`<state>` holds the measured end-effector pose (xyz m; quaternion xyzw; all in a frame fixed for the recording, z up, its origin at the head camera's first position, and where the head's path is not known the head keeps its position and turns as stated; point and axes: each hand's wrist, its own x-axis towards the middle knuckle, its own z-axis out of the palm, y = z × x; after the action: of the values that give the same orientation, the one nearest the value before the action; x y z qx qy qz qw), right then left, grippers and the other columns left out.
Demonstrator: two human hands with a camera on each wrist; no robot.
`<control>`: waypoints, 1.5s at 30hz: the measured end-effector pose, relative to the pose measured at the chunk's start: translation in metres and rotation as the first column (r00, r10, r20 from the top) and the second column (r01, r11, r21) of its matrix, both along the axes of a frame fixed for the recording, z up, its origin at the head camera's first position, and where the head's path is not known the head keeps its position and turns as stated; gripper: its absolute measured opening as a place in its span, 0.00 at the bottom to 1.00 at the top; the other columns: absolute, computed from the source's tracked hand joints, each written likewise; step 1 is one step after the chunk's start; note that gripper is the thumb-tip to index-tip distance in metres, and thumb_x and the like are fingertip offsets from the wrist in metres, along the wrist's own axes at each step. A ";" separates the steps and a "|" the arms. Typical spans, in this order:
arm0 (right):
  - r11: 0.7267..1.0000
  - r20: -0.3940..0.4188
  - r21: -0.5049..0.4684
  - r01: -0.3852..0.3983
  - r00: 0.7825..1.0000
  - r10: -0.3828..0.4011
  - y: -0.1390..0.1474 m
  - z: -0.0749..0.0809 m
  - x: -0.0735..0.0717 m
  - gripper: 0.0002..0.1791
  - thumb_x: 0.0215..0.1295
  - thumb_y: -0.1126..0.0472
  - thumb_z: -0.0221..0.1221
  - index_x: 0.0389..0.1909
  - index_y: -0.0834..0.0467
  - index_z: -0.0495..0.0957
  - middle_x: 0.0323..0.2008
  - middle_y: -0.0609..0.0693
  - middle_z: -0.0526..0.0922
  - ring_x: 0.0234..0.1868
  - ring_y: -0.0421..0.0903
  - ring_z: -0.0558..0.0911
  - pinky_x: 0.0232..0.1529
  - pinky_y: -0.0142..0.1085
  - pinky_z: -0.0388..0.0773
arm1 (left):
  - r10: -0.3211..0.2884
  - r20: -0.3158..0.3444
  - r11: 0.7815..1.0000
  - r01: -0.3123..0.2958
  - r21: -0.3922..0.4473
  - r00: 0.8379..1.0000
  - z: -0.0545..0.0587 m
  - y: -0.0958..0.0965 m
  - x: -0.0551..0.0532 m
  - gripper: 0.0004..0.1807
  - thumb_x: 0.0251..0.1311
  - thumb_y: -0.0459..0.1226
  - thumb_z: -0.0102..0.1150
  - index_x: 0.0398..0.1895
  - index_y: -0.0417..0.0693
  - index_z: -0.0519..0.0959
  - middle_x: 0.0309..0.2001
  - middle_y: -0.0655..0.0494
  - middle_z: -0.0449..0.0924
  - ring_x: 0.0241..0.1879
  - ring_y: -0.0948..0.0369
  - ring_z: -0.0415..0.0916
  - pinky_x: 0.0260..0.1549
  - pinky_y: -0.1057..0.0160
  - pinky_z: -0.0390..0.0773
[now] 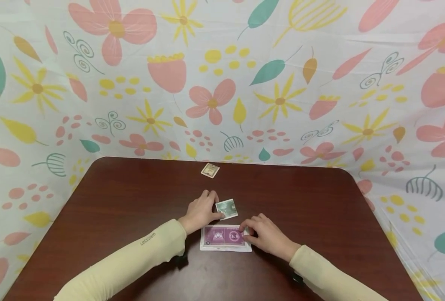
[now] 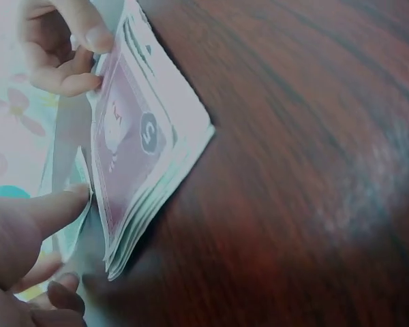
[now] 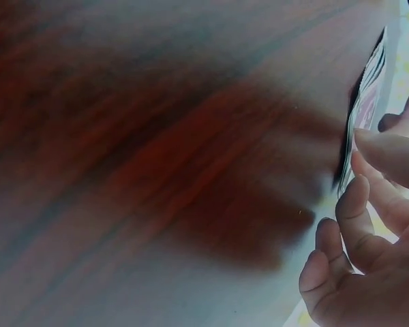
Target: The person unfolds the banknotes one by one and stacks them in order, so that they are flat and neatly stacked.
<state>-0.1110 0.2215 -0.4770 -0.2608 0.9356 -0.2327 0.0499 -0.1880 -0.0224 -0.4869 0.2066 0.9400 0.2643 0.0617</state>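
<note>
My left hand (image 1: 202, 210) pinches a small green paper note (image 1: 228, 208) by its left end, thumb on top. In the left wrist view that green note (image 2: 75, 225) stands tilted beside a stack of paper notes (image 2: 129, 150). A purple note tops this stack (image 1: 222, 239), which lies flat on the table just below the green note in the head view. At the stack's right end, my right hand (image 1: 265, 234) grips the edge with thumb and index finger. The right wrist view shows the stack (image 3: 365, 102) edge-on, partly hidden by the fingers (image 3: 388, 153).
A brownish note (image 1: 210, 170) lies by itself near the far edge of the dark wooden table (image 1: 139, 188). Behind and beside the table hangs a white cloth (image 1: 215, 142) printed with flowers and leaves.
</note>
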 end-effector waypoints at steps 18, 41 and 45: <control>1.000 -0.079 0.006 -0.026 0.997 0.026 -0.004 -0.006 -0.002 0.09 0.64 0.61 0.72 0.43 0.49 0.85 0.28 0.36 0.72 0.36 0.38 0.67 0.37 0.34 0.69 | 0.075 0.095 0.911 -0.107 0.399 0.993 -0.002 -0.012 -0.002 0.08 0.64 0.31 0.60 0.45 0.43 0.82 0.32 0.54 0.82 0.28 0.63 0.72 0.33 0.61 0.74; 0.844 0.154 -0.414 0.341 0.940 -0.304 -0.036 0.018 -0.027 0.08 0.72 0.58 0.66 0.44 0.58 0.82 0.33 0.49 0.88 0.35 0.47 0.86 0.37 0.35 0.79 | -0.101 0.599 0.522 -0.470 0.712 0.794 0.009 -0.005 0.033 0.07 0.66 0.31 0.65 0.36 0.43 0.75 0.25 0.57 0.81 0.20 0.66 0.66 0.22 0.69 0.64; 0.777 0.252 -0.494 0.391 0.919 -0.302 -0.037 0.020 -0.030 0.07 0.71 0.60 0.66 0.40 0.61 0.82 0.32 0.58 0.88 0.36 0.54 0.87 0.34 0.33 0.78 | -0.116 0.587 0.518 -0.456 0.724 0.801 0.008 -0.002 0.040 0.07 0.66 0.32 0.66 0.36 0.42 0.75 0.26 0.58 0.81 0.20 0.66 0.67 0.22 0.68 0.65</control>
<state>-0.1415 0.1840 -0.4571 -0.0679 0.8581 -0.5090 0.0059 -0.1483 -0.0240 -0.4789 0.0224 0.6459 0.7353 0.2040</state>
